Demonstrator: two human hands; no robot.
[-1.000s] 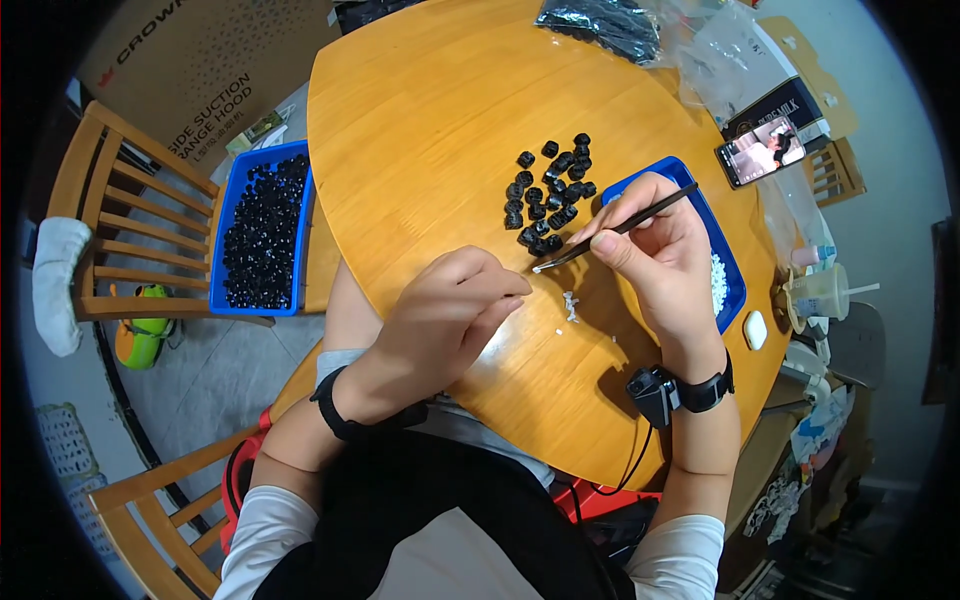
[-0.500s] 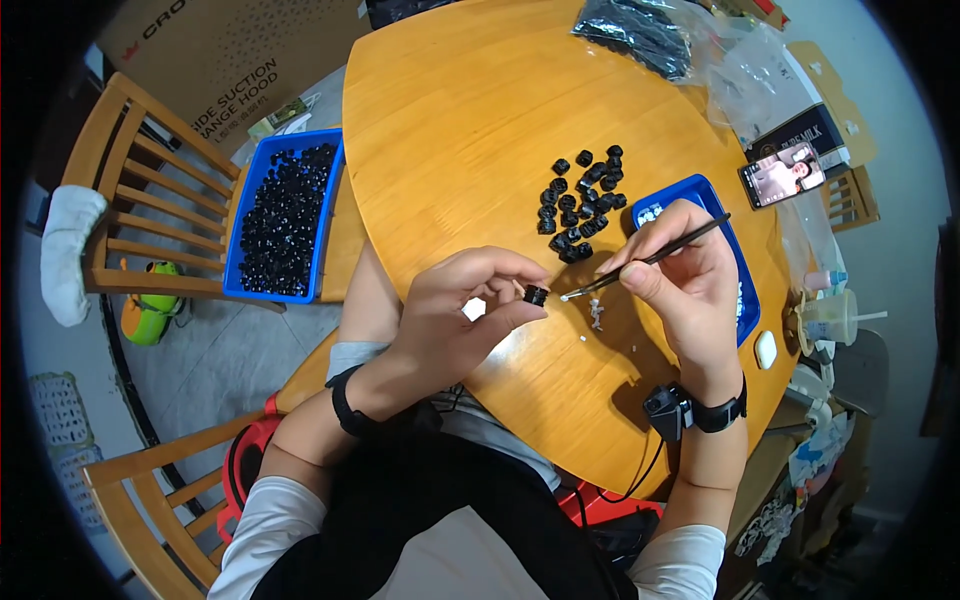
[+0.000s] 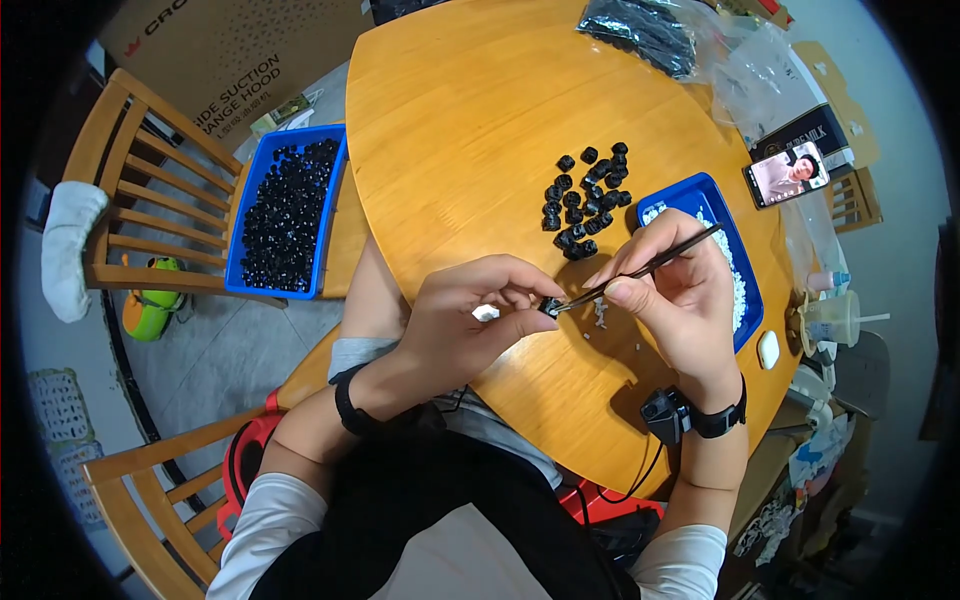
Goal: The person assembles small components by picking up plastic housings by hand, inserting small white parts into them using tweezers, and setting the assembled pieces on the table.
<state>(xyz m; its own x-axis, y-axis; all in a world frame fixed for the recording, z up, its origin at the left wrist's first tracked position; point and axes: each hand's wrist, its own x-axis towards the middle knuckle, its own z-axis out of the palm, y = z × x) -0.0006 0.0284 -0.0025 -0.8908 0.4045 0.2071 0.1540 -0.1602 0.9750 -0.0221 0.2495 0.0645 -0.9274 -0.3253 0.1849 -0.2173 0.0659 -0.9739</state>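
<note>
Left hand pinching small black part, right hand tweezers touching it

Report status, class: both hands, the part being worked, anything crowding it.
Left hand pinches small black part. Right hand holds tweezers, tips at the part. Pile of black parts and blue tray close by, not touching.
</note>
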